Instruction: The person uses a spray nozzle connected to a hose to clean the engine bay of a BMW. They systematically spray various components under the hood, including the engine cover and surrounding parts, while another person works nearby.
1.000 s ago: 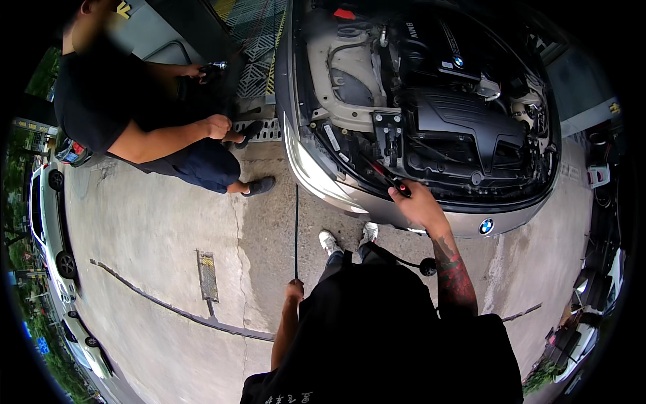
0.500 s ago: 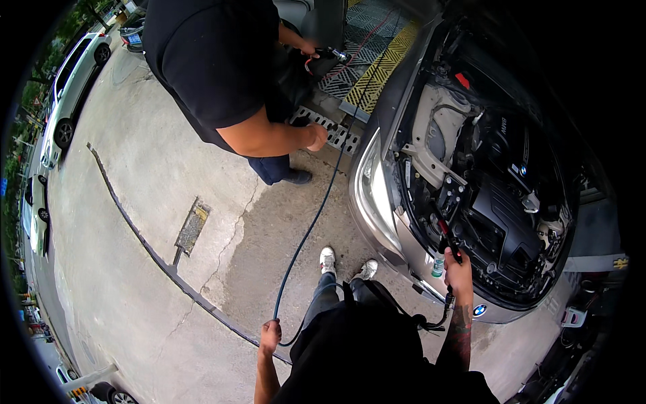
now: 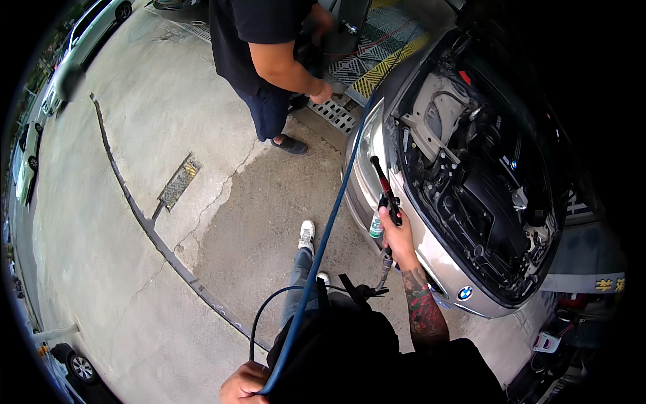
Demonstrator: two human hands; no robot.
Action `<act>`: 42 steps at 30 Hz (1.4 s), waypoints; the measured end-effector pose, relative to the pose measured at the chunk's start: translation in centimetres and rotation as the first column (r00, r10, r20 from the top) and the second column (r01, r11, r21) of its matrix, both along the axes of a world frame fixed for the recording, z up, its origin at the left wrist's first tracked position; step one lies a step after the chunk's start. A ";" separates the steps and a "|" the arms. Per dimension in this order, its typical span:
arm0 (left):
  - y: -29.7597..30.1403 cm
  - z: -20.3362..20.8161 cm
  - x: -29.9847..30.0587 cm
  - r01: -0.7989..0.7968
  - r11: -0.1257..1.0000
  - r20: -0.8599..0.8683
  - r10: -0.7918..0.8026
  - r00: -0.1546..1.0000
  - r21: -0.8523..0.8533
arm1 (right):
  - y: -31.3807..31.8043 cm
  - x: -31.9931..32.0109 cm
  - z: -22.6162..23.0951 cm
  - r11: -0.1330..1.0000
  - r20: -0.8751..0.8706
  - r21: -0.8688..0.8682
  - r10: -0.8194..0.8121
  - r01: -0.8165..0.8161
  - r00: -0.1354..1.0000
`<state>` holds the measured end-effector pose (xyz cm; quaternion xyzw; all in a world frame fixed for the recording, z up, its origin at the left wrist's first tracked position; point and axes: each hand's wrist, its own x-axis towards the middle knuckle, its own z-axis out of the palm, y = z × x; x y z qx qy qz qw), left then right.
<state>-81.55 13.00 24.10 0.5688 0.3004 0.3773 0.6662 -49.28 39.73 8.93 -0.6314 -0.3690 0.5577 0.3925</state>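
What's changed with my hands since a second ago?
Your right hand swung the spray gun left, from over the engine bay toward the headlight; your left hand came back toward your body with the hose. Both grips stayed, and the co-worker still stands nearby.

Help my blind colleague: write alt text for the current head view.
The right hand grips a black and red tool by a car with its engine bay exposed; the left hand holds a blue hose. Another person in dark clothes stands nearby.
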 end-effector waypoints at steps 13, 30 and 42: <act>-18.1 3.7 -0.1 0.085 0.989 -0.177 -0.105 0.979 -0.117 | -10.2 -10.4 4.0 0.980 -0.515 0.049 0.191 -0.194 0.836; -14.2 -6.0 5.2 0.169 0.980 -0.523 -0.089 0.848 0.108 | -16.5 8.5 6.2 0.895 -0.346 0.181 -0.331 0.409 0.878; 3.5 -11.0 16.5 0.489 0.867 -0.621 -0.433 0.653 -0.091 | -14.9 23.3 3.2 0.845 -0.400 0.261 -0.346 0.468 0.848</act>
